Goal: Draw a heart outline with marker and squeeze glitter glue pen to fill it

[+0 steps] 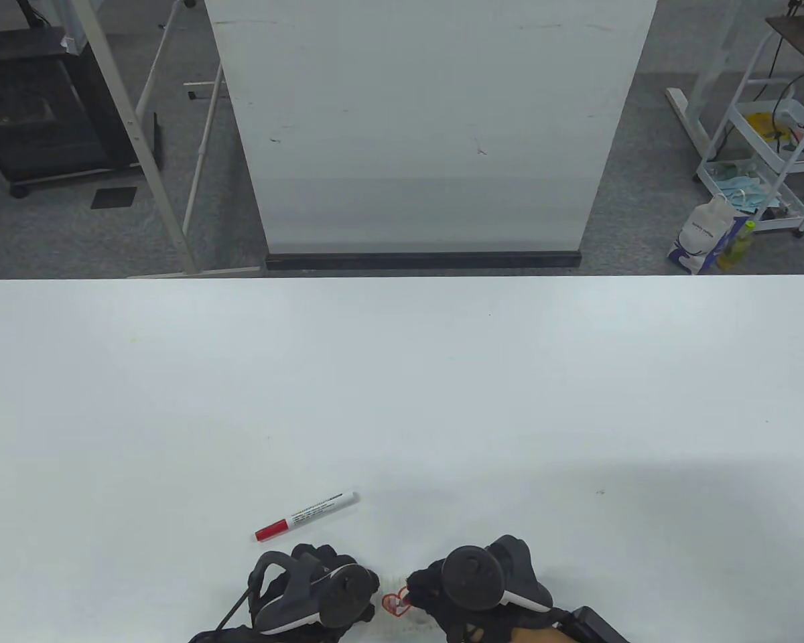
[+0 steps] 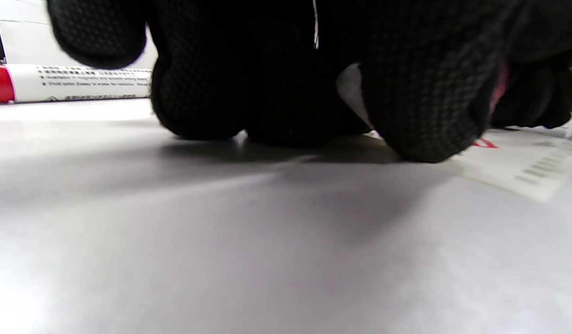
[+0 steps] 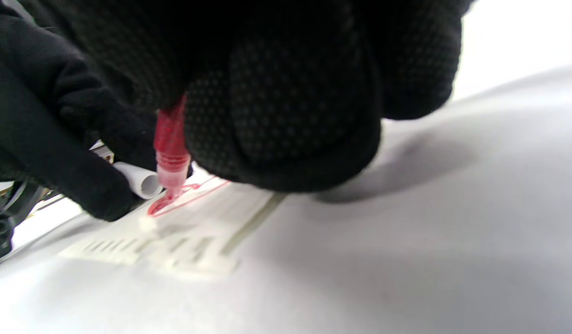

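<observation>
On a small printed paper slip (image 3: pixel 174 241) near the table's front edge is a red heart outline (image 1: pixel 395 603). My right hand (image 1: pixel 421 591) grips a red glitter glue pen (image 3: pixel 170 148), nozzle down. Its tip touches the heart (image 3: pixel 167 203), where red glue has pooled. My left hand (image 1: pixel 367 588) sits just left of the heart, fingertips (image 2: pixel 429 134) pressing on the slip's edge (image 2: pixel 522 164). The slip curls up into a roll (image 3: pixel 144 182) by the left fingers. The red-capped white marker (image 1: pixel 306 516) lies capped on the table, beyond the left hand, and shows behind its fingers (image 2: pixel 77 83).
The white table (image 1: pixel 402 388) stretches away beyond the hands. A white board (image 1: pixel 429 127) stands past the far edge. A trolley with clutter (image 1: pixel 770 154) is on the floor at the right.
</observation>
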A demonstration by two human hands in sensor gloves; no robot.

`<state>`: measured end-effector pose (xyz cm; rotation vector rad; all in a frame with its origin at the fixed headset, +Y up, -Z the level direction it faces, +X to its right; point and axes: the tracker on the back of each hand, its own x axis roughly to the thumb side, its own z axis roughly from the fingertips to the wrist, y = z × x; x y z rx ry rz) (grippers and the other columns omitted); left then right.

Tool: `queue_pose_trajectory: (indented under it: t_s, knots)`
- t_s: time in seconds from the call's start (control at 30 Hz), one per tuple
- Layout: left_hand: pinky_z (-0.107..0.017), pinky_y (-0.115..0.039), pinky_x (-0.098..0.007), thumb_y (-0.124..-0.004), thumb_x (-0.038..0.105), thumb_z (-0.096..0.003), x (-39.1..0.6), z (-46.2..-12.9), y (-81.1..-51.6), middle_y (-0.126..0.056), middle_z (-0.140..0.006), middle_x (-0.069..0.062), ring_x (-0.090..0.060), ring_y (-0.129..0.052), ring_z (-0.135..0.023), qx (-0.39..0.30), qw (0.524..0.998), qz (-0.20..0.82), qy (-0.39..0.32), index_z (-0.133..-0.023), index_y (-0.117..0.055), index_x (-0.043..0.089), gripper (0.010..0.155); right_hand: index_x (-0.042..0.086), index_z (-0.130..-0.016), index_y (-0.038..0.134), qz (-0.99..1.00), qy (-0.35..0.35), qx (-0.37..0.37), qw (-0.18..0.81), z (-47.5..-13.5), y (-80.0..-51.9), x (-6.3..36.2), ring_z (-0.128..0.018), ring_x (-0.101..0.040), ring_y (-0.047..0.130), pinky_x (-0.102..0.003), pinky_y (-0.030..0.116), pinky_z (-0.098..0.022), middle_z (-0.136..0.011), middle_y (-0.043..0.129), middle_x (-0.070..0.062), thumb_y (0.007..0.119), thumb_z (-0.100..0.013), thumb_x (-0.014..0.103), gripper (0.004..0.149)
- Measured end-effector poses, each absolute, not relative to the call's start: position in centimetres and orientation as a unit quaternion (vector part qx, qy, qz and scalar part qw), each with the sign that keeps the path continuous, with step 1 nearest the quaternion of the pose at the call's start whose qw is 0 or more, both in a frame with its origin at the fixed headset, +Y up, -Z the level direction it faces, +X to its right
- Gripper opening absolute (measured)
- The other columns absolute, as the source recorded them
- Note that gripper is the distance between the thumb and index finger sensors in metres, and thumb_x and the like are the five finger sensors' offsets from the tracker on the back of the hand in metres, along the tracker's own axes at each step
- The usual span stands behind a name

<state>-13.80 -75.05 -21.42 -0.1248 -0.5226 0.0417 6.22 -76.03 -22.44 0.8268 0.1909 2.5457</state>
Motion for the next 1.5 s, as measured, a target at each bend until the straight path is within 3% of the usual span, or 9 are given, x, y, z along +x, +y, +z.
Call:
queue_pose_trajectory:
  t_s: [0.57, 0.8, 1.03, 1.23, 1.5]
  knots:
    - [-0.059, -0.071, -0.062, -0.096, 0.047, -0.0384, -13.82, -21.42, -75.08, -0.102, -0.068, -0.002, -0.032, -0.098, -0.060, -0.061, 0.964, 0.020, -0.258, -0.078, -0.093, 0.028, 0.044, 0.018, -0.068, 0.098, 0.932, 0.046, 0.288, 0.214, -22.41, -75.84, 6.03, -0.025, -0.014, 0.109, -0.036, 0.093, -0.038, -0.049, 0.107, -0.008, 0.085, -0.037, 0.040, 0.040]
    - [-0.059, -0.071, -0.062, -0.096, 0.047, -0.0383, -13.79, -21.42, -75.09, -0.102, -0.067, -0.002, -0.032, -0.098, -0.060, -0.062, 0.964, 0.020, -0.258, -0.078, -0.093, 0.028, 0.044, 0.018, -0.065, 0.100, 0.919, 0.076, 0.316, 0.223, -22.54, -75.98, 6.24, -0.021, -0.013, 0.109, -0.036, 0.093, -0.036, -0.044, 0.108, -0.007, 0.086, -0.035, 0.041, 0.040]
    - [-0.059, -0.071, -0.062, -0.096, 0.047, -0.0383, -13.80, -21.41, -75.11, -0.102, -0.068, -0.002, -0.032, -0.098, -0.060, -0.061, 0.964, 0.019, -0.258, -0.078, -0.093, 0.028, 0.044, 0.018, -0.069, 0.097, 0.934, 0.035, 0.295, 0.200, -22.25, -75.73, 5.99, -0.025, -0.014, 0.109, -0.036, 0.092, -0.039, -0.049, 0.107, -0.008, 0.085, -0.037, 0.040, 0.040]
    - [-0.059, -0.071, -0.062, -0.096, 0.047, -0.0382, -13.78, -21.42, -75.12, -0.102, -0.067, -0.002, -0.032, -0.098, -0.060, -0.062, 0.964, 0.018, -0.257, -0.078, -0.093, 0.028, 0.044, 0.018, -0.065, 0.100, 0.919, 0.064, 0.322, 0.217, -22.34, -75.92, 6.19, -0.021, -0.013, 0.109, -0.036, 0.093, -0.036, -0.044, 0.108, -0.007, 0.086, -0.035, 0.041, 0.040]
    - [-0.059, -0.071, -0.062, -0.096, 0.047, -0.0384, -13.79, -21.42, -75.12, -0.102, -0.068, -0.002, -0.032, -0.098, -0.061, -0.064, 0.964, 0.017, -0.256, -0.079, -0.093, 0.028, 0.044, 0.018, -0.065, 0.099, 0.921, 0.051, 0.320, 0.217, -22.31, -75.93, 6.07, -0.022, -0.013, 0.109, -0.036, 0.093, -0.036, -0.045, 0.108, -0.007, 0.086, -0.036, 0.042, 0.040]
